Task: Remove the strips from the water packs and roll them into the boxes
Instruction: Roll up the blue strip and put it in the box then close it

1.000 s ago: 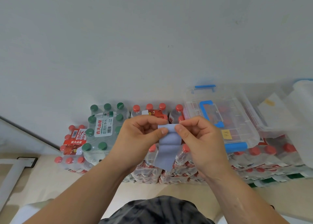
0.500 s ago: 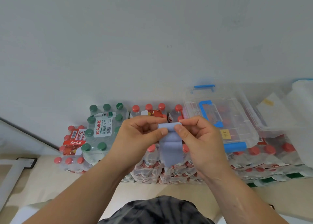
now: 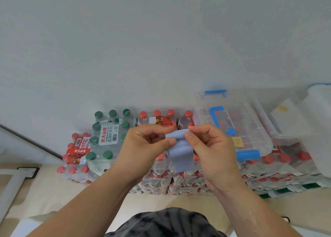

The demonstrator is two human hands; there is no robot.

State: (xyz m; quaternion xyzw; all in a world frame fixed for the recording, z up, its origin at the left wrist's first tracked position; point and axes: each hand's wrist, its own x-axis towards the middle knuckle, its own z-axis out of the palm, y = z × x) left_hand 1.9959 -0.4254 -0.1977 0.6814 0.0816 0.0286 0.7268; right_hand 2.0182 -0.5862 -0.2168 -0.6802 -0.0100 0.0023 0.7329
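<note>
Pale grey wall (image 3: 161, 39) fills the upper half of the frame. Along its foot, across the middle, stand stacked shrink-wrapped packs of water bottles: a green-capped pack (image 3: 109, 134) at centre left, and red-capped packs (image 3: 188, 181) at lower centre and out to the right. On the red-capped packs at centre right rests a clear plastic box with a blue handle and blue latch (image 3: 250, 122). Its lid appears shut, and it sits near enough that a finished roll could probably go in with a short reach.

In the centre of the frame, held in the air in front of the packs and free of them, is a flat pale blue-grey strip (image 3: 180, 156). Its upper end is curled into a small roll and the rest hangs loose below. The left hand (image 3: 143, 147) pinches the roll's left end between thumb and curled fingers, and the right hand (image 3: 213, 150) pinches the right end likewise. Both forearms rise from the lower corners, wrists bent inward so the thumbs face each other across the strip. This two-sided pinch likely holds the turns tight and square. Rolling seems under way, with the hanging tail not yet wound in.
</note>
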